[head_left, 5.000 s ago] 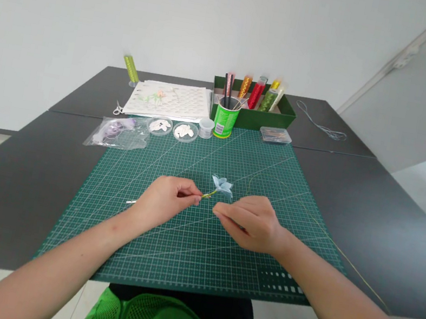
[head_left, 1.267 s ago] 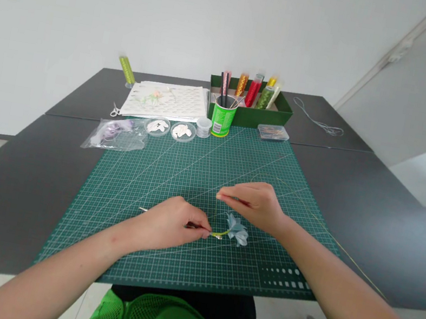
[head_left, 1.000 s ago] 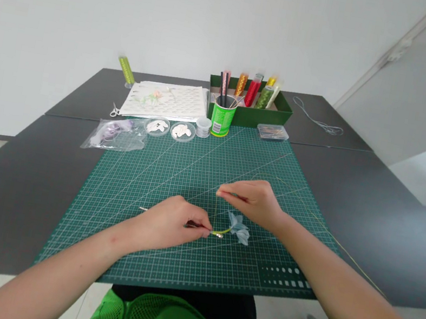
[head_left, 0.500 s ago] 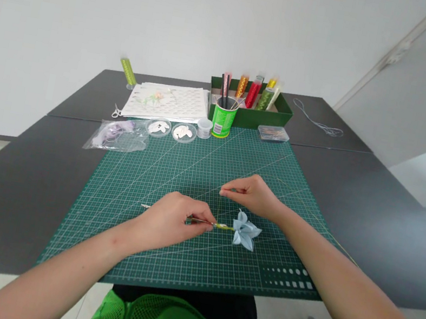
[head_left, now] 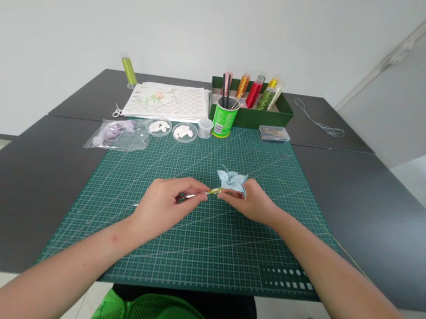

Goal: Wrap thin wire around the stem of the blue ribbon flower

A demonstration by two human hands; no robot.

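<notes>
My left hand (head_left: 168, 201) pinches the stem (head_left: 213, 191) of a pale blue artificial flower (head_left: 232, 180). The stem's upper part is wrapped in yellow-green; its lower end runs back under my palm. The flower now faces away and up, tilted, above the green cutting mat (head_left: 196, 255). Close against the stem, my right hand (head_left: 257, 203) is closed with thumb and finger together, on a fine thread too thin to trace here. The petals partly hide the right fingers.
Behind the hands stand two dishes of white petals (head_left: 185, 132), a green can (head_left: 224, 120) with tools, and a box (head_left: 264, 116) of thread spools. A plastic bag (head_left: 118, 134), paper sheets (head_left: 167, 102) and scissors (head_left: 117, 111) lie at left. Yellow-green thread (head_left: 348, 253) trails right.
My left hand has lifted the flower away from me and tilted it, bringing its head up beside my right hand. The right fingers have come close to the stem; earlier a thread ran between them.
</notes>
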